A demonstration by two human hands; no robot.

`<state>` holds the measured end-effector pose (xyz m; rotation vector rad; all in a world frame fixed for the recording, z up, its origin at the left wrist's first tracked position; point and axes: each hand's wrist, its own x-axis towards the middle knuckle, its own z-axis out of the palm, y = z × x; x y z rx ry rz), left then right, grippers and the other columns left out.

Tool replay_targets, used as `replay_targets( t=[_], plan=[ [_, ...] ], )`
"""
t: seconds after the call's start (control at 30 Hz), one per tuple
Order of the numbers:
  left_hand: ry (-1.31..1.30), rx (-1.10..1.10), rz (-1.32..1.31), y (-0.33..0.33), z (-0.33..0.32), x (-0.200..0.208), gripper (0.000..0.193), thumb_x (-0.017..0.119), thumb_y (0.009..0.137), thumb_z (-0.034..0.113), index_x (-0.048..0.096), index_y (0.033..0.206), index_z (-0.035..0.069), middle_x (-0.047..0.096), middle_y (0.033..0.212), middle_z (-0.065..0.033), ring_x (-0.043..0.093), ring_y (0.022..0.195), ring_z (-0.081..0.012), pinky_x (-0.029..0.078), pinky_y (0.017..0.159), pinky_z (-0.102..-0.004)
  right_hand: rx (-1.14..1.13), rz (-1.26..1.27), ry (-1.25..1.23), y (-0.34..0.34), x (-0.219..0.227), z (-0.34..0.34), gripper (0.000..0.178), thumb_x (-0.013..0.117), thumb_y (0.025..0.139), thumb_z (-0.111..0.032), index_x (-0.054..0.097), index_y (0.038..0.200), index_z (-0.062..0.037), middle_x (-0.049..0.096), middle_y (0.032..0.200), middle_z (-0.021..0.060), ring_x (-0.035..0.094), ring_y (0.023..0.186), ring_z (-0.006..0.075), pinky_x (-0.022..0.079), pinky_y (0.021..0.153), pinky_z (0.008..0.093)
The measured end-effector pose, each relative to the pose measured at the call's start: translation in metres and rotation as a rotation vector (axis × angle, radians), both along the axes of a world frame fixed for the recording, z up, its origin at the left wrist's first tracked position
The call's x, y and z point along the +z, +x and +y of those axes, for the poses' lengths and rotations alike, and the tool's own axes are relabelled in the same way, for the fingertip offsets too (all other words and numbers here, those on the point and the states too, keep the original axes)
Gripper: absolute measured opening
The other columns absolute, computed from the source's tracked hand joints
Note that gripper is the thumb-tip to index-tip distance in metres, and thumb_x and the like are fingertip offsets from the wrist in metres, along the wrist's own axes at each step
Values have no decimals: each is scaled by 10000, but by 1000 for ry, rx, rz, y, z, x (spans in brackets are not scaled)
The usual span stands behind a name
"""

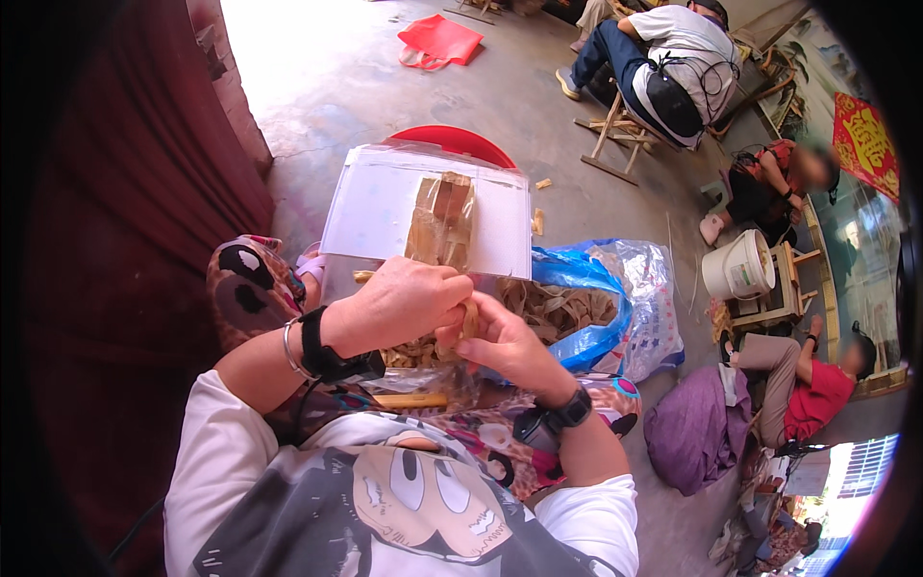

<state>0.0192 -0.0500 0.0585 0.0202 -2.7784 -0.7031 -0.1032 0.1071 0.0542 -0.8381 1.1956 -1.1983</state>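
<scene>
My left hand is closed, its fingertips meeting those of my right hand in front of my lap. Between them is a folded pale tan strip, like dried leaf or husk, pinched by both hands; its lower part is hidden by the fingers. Just beyond lies a white board with a flat brown piece of similar strips on it, partly under clear film. Below my hands, rolled tan pieces lie in clear plastic.
A red basin shows under the board. Right of it, a blue-and-clear bag holds loose strips. A yellowish stick lies near my lap. Further off are a red bag, a white bucket, a purple sack and several seated people.
</scene>
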Motion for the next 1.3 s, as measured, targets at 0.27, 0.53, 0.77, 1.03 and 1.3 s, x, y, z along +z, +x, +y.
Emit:
replay_targets(
  t=[0.27, 0.53, 0.77, 1.03, 1.3],
  plan=[
    [48, -147, -23, 22, -31, -19, 164, 637, 790, 212, 628, 913, 103, 566, 755, -77, 607, 735, -277, 489, 634, -376, 131, 32, 434, -16, 2, 41, 203, 581, 921, -198, 569, 1040, -34, 625, 823, 18, 594, 726, 59, 421, 516, 164],
    [-230, 67, 322, 10, -30, -5, 229, 613, 700, 114, 607, 925, 72, 535, 843, -39, 551, 817, -205, 452, 770, -321, 46, -383, 280, -20, -32, -4, 362, 611, 885, -130, 497, 1209, -15, 607, 909, 49, 588, 756, 77, 441, 498, 161],
    [-172, 92, 412, 11, -28, -15, 308, 642, 683, 86, 603, 982, 21, 597, 849, -58, 584, 790, -215, 473, 732, -325, 94, -453, 282, -17, -23, -10, 164, 587, 893, -131, 581, 1020, -27, 586, 806, 32, 574, 664, 98, 385, 468, 163],
    [52, 141, 168, 10, -22, -31, 263, 633, 786, 68, 562, 1037, 32, 628, 816, -102, 633, 725, -273, 497, 602, -359, 8, -747, -109, -40, -42, -1, 194, 589, 915, -176, 573, 1037, -26, 627, 852, 72, 589, 670, 106, 395, 427, 161],
    [1173, -5, -464, 9, 11, -34, 327, 436, 987, 296, 565, 850, 29, 623, 643, -36, 619, 581, -140, 478, 516, -279, -231, 252, -262, -14, -44, -21, 299, 551, 899, -43, 545, 1198, -37, 634, 1073, 100, 616, 822, 127, 493, 577, 191]
  ],
)
